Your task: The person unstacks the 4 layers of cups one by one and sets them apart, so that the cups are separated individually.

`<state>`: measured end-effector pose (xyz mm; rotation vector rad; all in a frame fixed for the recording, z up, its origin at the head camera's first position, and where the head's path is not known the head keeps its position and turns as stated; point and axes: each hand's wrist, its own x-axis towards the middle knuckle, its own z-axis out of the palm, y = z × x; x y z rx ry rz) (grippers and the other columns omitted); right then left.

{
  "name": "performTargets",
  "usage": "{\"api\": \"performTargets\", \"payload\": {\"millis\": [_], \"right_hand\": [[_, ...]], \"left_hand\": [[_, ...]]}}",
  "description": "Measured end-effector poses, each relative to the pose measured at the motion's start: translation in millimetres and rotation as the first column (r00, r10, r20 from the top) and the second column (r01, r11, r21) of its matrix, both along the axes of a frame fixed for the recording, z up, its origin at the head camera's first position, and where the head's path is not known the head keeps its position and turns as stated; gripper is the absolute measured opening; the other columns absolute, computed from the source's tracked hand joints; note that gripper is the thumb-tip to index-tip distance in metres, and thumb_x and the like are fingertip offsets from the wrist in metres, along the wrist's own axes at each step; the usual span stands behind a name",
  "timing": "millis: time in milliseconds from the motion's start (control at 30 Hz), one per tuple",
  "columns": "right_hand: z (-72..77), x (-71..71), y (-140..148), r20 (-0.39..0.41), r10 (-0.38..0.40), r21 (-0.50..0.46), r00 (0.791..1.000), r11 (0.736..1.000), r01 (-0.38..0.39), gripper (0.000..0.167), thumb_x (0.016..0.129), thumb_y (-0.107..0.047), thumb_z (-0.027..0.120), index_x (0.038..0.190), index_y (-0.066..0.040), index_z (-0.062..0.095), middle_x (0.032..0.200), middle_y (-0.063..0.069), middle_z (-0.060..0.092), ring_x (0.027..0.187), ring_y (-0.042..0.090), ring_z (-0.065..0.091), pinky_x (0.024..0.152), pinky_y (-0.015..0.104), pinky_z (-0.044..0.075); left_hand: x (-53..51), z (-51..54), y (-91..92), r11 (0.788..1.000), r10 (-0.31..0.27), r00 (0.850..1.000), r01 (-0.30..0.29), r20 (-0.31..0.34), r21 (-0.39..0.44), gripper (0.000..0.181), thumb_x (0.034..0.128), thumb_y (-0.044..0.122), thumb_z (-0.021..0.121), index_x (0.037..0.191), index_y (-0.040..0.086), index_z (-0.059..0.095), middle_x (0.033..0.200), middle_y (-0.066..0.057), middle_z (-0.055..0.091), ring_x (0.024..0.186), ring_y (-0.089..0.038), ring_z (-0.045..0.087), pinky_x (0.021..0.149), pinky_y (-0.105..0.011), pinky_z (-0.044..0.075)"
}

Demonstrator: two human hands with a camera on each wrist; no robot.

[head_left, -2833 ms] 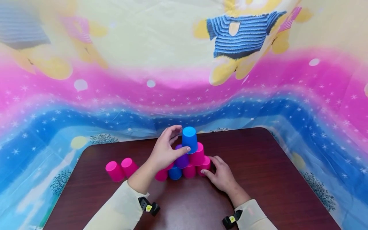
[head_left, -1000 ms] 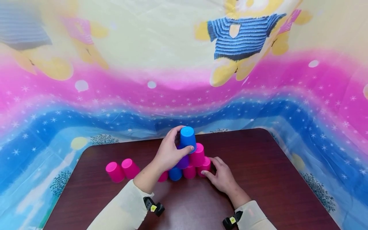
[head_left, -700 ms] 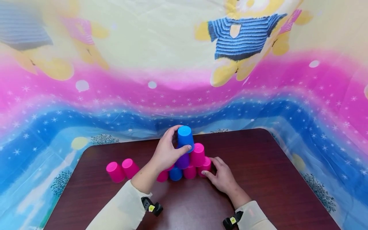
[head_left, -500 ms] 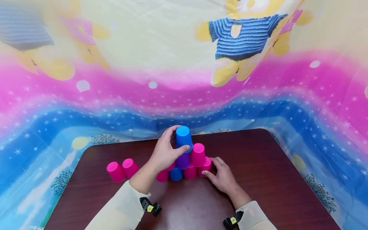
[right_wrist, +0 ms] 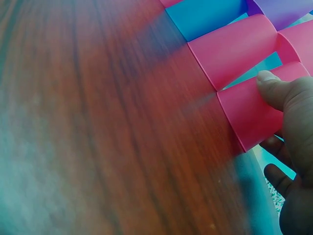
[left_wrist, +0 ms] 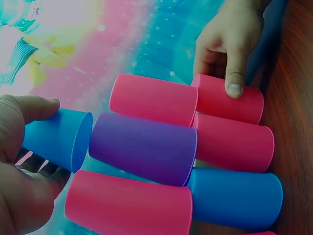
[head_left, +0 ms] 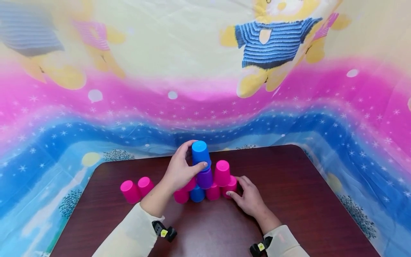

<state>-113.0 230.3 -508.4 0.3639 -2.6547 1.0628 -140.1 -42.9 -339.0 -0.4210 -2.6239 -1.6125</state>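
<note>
Upside-down plastic cups form a stepped stack on the table. My left hand (head_left: 180,170) pinches a blue cup (head_left: 201,155) at the top, over the purple cup (head_left: 204,178); in the left wrist view their edges almost meet, and I cannot tell whether they touch. Beside the purple one, in the middle row, are a left pink cup (left_wrist: 128,203) and a right pink cup (head_left: 222,173). Below them stand a lower blue cup (head_left: 197,193) and several pink ones. My right hand (head_left: 249,197) grips the bottom-right pink cup (right_wrist: 254,110), thumb in front, fingers behind.
Two more pink cups, an outer one (head_left: 130,192) and an inner one (head_left: 145,186), stand left of the stack, the inner one close by my left forearm. The brown wooden table (head_left: 308,214) ends at a printed cloth backdrop (head_left: 205,107).
The blue cup in my left hand first sat over the purple and right pink cups. It has shifted left and is now above the purple one. My right hand has kept its place.
</note>
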Motion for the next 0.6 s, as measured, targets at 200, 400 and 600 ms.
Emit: {"api": "performTargets", "payload": {"millis": [200, 400, 600], "right_hand": [[-1.3, 0.4, 0, -0.005, -0.004, 0.003, 1.0, 1.0, 0.004, 0.059, 0.087, -0.035, 0.086, 0.137, -0.014, 0.062, 0.117, -0.004, 0.06, 0.106, 0.017, 0.063, 0.092, 0.042, 0.057], [-2.0, 0.3, 1, -0.007, 0.001, 0.005, 1.0, 1.0, -0.001, 0.059, 0.087, -0.035, 0.085, 0.137, -0.013, 0.062, 0.118, -0.004, 0.06, 0.107, 0.017, 0.064, 0.093, 0.042, 0.057], [-1.3, 0.8, 0, -0.003, -0.003, 0.006, 1.0, 1.0, 0.003, 0.06, 0.087, -0.035, 0.086, 0.138, -0.014, 0.061, 0.118, -0.004, 0.06, 0.107, 0.017, 0.063, 0.093, 0.042, 0.057]], "left_hand": [[0.8, 2.1, -6.8, 1.0, 0.014, 1.0, -0.014, 0.002, 0.005, 0.078, 0.088, 0.024, 0.085, 0.154, 0.023, 0.042, 0.144, -0.004, 0.054, 0.131, -0.031, 0.056, 0.099, -0.057, 0.055], [0.7, -0.3, -13.5, 1.0, 0.03, 0.999, -0.03, 0.017, 0.004, 0.081, 0.0874, 0.024, 0.086, 0.155, 0.023, 0.041, 0.145, -0.006, 0.053, 0.132, -0.033, 0.056, 0.099, -0.057, 0.055], [0.0, -2.2, -20.3, 0.999, 0.044, 0.999, -0.044, 0.032, 0.008, 0.083, 0.087, 0.025, 0.086, 0.156, 0.023, 0.039, 0.147, -0.006, 0.051, 0.134, -0.034, 0.054, 0.098, -0.056, 0.056]]}}
